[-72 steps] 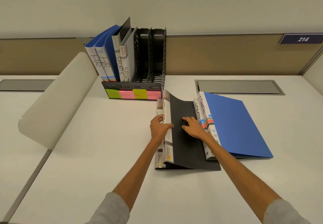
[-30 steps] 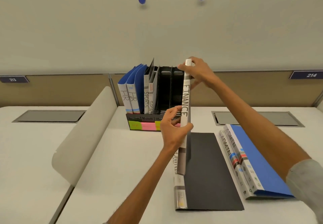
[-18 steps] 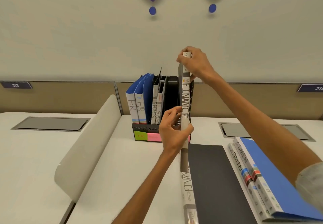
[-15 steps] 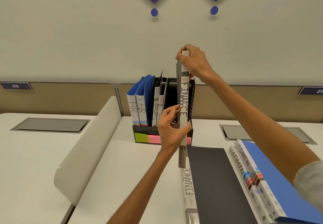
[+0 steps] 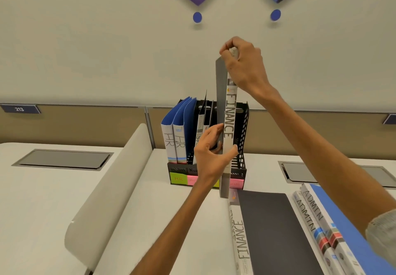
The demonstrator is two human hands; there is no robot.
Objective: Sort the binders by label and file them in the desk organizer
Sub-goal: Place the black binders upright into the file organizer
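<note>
- Your right hand (image 5: 242,66) pinches the top end of the FINANCE binder (image 5: 228,124). Your left hand (image 5: 214,152) is wrapped round its spine lower down, thumb across the front.
- A couple of seconds ago both hands were on the stack lying flat. Now this binder stands upright between them, spine toward you, lifted off the desk.
- Just beyond your left hand is the desk organizer (image 5: 244,129). The binder's lower end hangs in front of its front wall, not yet in any slot.
- Left of your left hand, the HR binders (image 5: 174,144) and two slim binders (image 5: 201,122) are already filed.
- Near your right forearm, the flat FINANCE binder (image 5: 241,238) and the ADMIN binders (image 5: 310,217) lie waiting.
- Filing looks about half done. The slots behind your left hand seem free, but your wrist and the binder hide part of the front labels, so check which one is FINANCE before lowering.
</note>
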